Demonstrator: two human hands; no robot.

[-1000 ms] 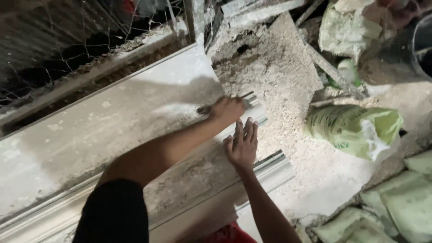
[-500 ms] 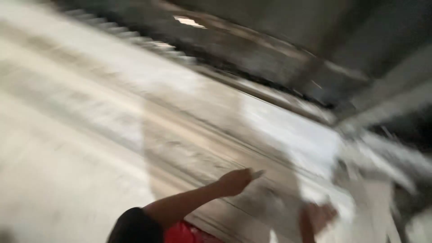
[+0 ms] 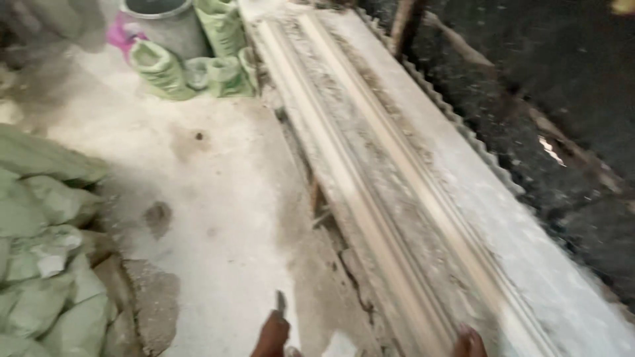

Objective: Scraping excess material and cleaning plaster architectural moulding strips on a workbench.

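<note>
My left hand (image 3: 272,336) shows at the bottom edge, closed around a small flat metal tool (image 3: 280,303) whose blade points up over the dusty floor. My right hand (image 3: 469,341) is only partly in view at the bottom edge. It rests on the near end of a long pale plaster moulding (image 3: 370,172), and its fingers are cut off by the frame. The moulding runs diagonally from the top centre to the bottom right, ridged and crusted with grey plaster.
Green sacks (image 3: 40,264) pile up at the left. More green sacks (image 3: 218,53) and a grey bucket (image 3: 165,23) stand at the top. A dusty concrete floor (image 3: 218,198) lies between them. A corrugated sheet edge (image 3: 456,125) and dark ground border the moulding on the right.
The view has swung sharply from a blurred look along the moulding to a look down its length. Both hands have dropped to the bottom edge, and the left still holds the tool.
</note>
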